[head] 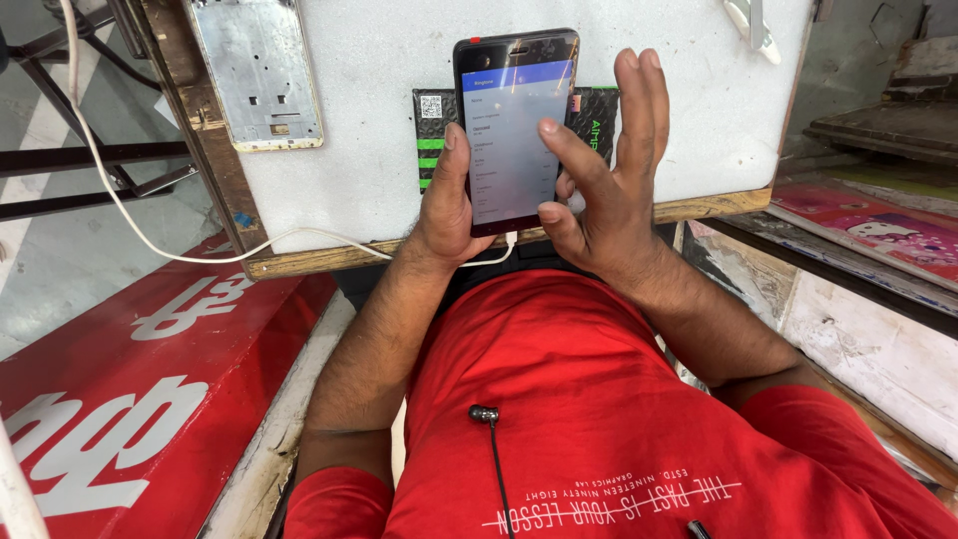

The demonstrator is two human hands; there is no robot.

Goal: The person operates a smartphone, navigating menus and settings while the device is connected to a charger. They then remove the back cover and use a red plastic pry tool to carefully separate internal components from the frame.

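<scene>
The grip of the left hand (446,205) is closed around a black smartphone (514,125), thumb lying along the phone's left edge and the fingers hidden behind its back. The phone stands nearly upright above the wrist, its lit screen showing a list on a pale ground with a blue bar at the top. The right hand (604,175) sits just to the right of that grip, mostly open: its thumb tip touches the screen near the upper right, a lower finger presses the phone's right edge, and the other fingers stretch up past the phone, holding nothing. A white cable (299,240) leaves the phone's bottom edge, just below the left grip, and runs off to the left across the edge of the white table (379,150). Behind the phone, on the table, lies a black box with green stripes (431,135). Farther up and left of the grip rests a bare metal phone frame (257,72). Below both hands is the person's red shirt (599,399), with a dark earphone (485,413) hanging on it.
</scene>
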